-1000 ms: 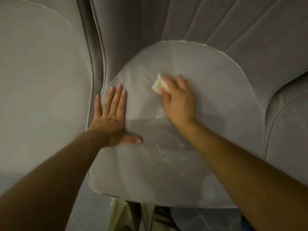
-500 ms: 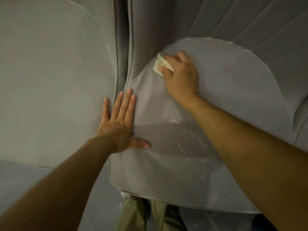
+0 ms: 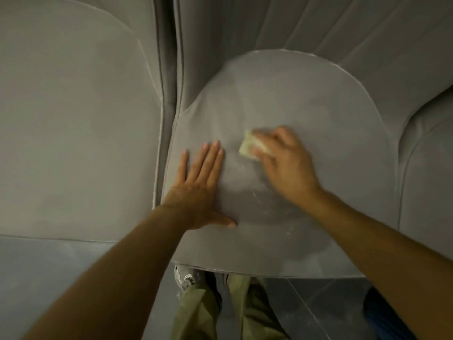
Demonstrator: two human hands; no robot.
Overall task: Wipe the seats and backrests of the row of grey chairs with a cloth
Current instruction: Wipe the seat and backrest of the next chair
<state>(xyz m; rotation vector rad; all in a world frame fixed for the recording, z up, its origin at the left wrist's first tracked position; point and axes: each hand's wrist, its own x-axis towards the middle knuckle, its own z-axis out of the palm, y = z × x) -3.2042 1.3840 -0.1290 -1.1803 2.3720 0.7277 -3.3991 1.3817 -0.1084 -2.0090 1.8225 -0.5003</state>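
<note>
Cloth (image 3: pixel 250 147) under right hand (image 3: pixel 285 165) fingers, beside flat left hand (image 3: pixel 198 190) on seat (image 3: pixel 306 114)

cloth (image 3: pixel 248 147) on seat (image 3: pixel 294 94), left hand (image 3: pixel 198 190) beside (leftward)

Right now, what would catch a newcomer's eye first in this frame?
The right hand, mid-seat and motion-blurred, grips a small pale cloth against the rounded grey seat. Just to its left, the left hand presses flat on the same seat. Whitish streaks mark the fabric nearer the front edge.
</note>
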